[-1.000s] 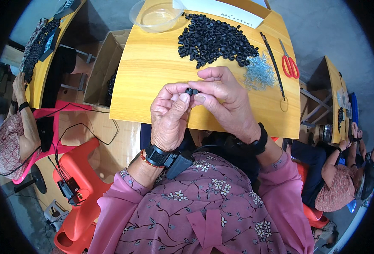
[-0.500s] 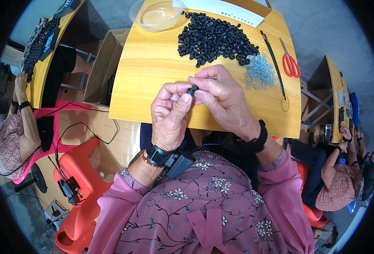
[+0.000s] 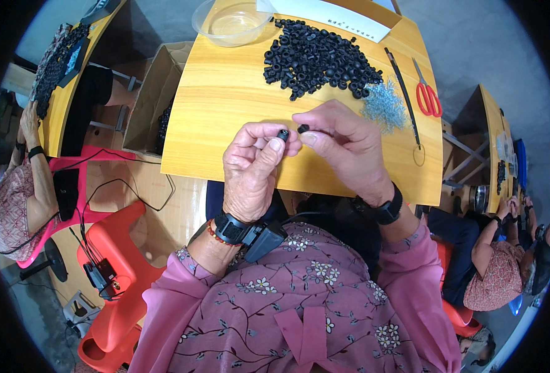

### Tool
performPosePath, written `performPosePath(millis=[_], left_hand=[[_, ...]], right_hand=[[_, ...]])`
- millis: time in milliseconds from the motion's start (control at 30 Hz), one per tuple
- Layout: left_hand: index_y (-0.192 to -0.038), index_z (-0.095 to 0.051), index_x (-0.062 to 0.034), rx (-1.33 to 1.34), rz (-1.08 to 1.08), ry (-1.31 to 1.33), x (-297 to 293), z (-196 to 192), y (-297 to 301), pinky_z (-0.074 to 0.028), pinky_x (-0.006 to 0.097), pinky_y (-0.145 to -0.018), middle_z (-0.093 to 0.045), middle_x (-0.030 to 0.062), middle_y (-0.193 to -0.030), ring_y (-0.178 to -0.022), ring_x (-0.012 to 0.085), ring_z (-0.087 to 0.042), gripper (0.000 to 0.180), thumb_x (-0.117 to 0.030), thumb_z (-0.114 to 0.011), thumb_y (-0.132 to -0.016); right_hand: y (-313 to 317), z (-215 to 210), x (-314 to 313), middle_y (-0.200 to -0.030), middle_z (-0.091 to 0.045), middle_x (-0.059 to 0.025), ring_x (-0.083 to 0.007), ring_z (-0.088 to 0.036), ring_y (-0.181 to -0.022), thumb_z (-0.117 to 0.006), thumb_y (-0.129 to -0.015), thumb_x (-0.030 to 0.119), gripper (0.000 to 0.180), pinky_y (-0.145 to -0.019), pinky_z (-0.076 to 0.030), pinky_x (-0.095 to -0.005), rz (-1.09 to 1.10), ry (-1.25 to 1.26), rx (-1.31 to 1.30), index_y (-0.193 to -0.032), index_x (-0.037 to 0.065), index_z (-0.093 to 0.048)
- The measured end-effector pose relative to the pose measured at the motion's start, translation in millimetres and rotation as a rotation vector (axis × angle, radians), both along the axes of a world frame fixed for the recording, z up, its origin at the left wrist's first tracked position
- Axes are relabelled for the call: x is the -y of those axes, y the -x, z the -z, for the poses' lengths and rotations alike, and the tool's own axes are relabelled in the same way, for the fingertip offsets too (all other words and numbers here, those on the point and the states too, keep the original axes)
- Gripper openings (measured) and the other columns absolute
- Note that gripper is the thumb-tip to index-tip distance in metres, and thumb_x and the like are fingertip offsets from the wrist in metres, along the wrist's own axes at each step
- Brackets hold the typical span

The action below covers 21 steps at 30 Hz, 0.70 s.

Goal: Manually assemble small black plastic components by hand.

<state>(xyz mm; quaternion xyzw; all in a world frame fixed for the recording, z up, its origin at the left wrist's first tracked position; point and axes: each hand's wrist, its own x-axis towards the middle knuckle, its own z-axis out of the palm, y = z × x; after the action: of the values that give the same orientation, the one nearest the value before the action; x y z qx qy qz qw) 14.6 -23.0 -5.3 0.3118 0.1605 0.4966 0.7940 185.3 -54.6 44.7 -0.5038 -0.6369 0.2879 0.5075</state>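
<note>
My left hand (image 3: 253, 171) pinches a small black ring-shaped part (image 3: 283, 134) between thumb and forefinger, just above the near edge of the yellow wooden table (image 3: 225, 99). My right hand (image 3: 343, 149) holds a second small black piece (image 3: 303, 128) at its fingertips, a short gap to the right of the first. Both hands hover over the table's front half. A heap of several black ring parts (image 3: 318, 59) lies at the table's far middle, and a small pile of thin silvery wire bits (image 3: 385, 105) sits to its right.
A clear plastic bowl (image 3: 232, 22) stands at the far left corner, a white strip (image 3: 331, 11) at the back, red-handled scissors (image 3: 428, 96) and a long dark rod (image 3: 403, 93) at the right. A cardboard box (image 3: 153, 99) sits left of the table. Other people work at both sides.
My two hands, earlier pressed together on one black piece, have drawn slightly apart; each now holds its own small black part at the fingertips.
</note>
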Motion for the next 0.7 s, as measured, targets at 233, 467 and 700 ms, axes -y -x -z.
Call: performPosePath(millis=[233,467,700], left_hand=[[-0.114,-0.06,-0.003,-0.043,0.009,0.005,0.9,1.8,1.6,-0.053,0.033,-0.085,-0.067,0.0124,-0.103,-0.091,0.0192,-0.065,0.019,-0.006,-0.064,-0.096],[-0.114,-0.06,-0.0025,-0.058,0.041,-0.059,0.0,5.2,2.6,-0.054,0.033,-0.085,-0.068,0.0138,-0.103,-0.094,0.0208,-0.067,0.02,-0.001,-0.063,-0.094],[-0.112,-0.061,-0.0019,-0.063,0.028,-0.062,1.3,4.6,2.7,-0.056,0.033,-0.085,-0.07,0.0111,-0.103,-0.093,0.019,-0.068,0.022,0.001,-0.067,-0.091]], right_hand=[[-2.5,4.2,14.5,-0.092,-0.07,0.0003,-0.0045,-0.06,-0.076,-0.071,-0.089,0.003,0.023,-0.067,-0.051,-0.0206,0.036,0.252,-0.359,-0.112,0.003,-0.072],[-2.5,0.5,15.3,-0.091,-0.07,-0.0035,-0.0077,-0.064,-0.079,-0.071,-0.089,0.001,0.019,-0.068,-0.052,-0.0217,0.017,0.228,-0.312,-0.108,0.001,-0.073],[0.7,-1.4,12.5,-0.09,-0.069,-0.0061,-0.0104,-0.066,-0.08,-0.069,-0.089,-0.002,0.019,-0.07,-0.054,-0.0243,0.021,0.133,-0.199,-0.108,-0.001,-0.073]])
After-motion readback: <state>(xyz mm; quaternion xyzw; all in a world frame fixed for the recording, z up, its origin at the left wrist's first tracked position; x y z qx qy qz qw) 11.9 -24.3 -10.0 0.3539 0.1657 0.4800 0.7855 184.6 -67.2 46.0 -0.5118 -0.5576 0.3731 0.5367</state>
